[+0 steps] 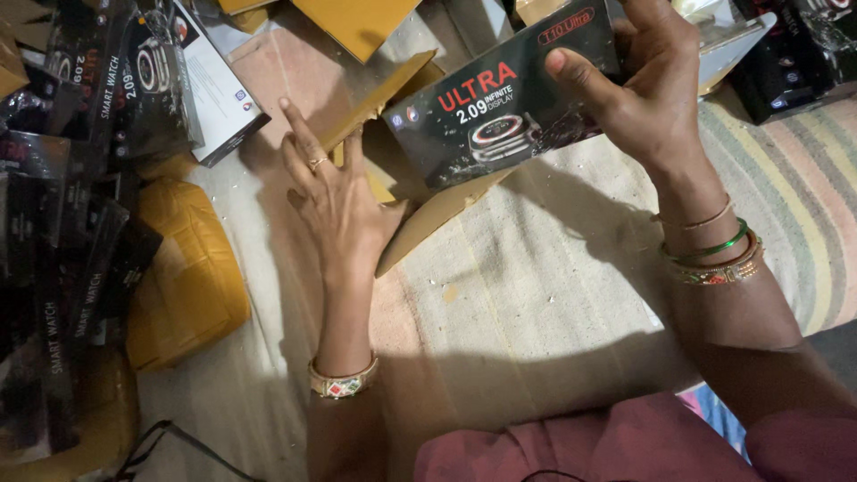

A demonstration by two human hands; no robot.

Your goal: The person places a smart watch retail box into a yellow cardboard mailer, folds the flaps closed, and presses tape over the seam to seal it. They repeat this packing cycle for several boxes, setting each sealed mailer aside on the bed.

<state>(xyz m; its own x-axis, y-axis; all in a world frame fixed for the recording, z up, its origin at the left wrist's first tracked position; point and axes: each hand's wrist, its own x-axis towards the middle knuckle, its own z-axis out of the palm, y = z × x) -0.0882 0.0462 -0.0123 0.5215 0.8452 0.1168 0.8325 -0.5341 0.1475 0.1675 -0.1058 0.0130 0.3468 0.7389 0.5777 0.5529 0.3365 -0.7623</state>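
Where it sits: black box (504,98) at upper centre, above the striped mat (553,295).
Long axis: lower left to upper right.
Right hand (647,89): grip clamps its right end.
Left hand (335,192): fingers spread, resting on yellow cardboard (428,219).

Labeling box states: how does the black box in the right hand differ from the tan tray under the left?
The black box is glossy and printed, raised off the cloth in the right hand; the tan tray is plain, open, lying on the cloth under the left hand. Both are long, rectangular cardboard.
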